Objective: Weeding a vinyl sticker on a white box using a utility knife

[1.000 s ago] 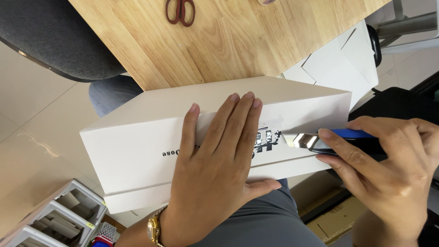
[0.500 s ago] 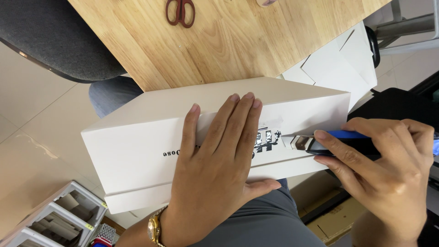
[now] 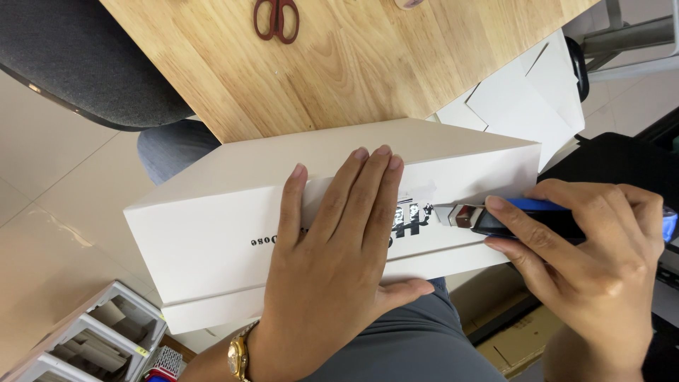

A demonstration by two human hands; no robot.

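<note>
White box [image 3: 212, 212] lies across the person's lap, just below the near edge of the wooden table [image 3: 353, 78], long side facing the camera. Left hand [image 3: 332, 276] is spread flat on the box's front face, fingers splayed wide & pressing down, thumb hooked along the box's lower edge; holding nothing, just pinning the box. Gold watch [image 3: 237, 357] on that wrist.

Right hand [image 3: 587, 255] is at the box's right end, closed around a blue & black box cutter [image 3: 523, 216]. Metal blade tip touches the box's front face near a bit of clear tape [image 3: 421, 194], just right of the left hand's fingertips. Dark print on the box is partly hidden under the left hand.

On the table, well above the box: red-handled scissors [image 3: 277, 18]. Right of the box, past its far corner: loose white card sheets [image 3: 523, 99]. Left of the box, up: dark chair seat [image 3: 78, 56]. Below-left of the box: white drawer unit [image 3: 92, 339] on the floor. Below-right of the box: brown carton [image 3: 509, 339], partly hidden by the right arm.
</note>
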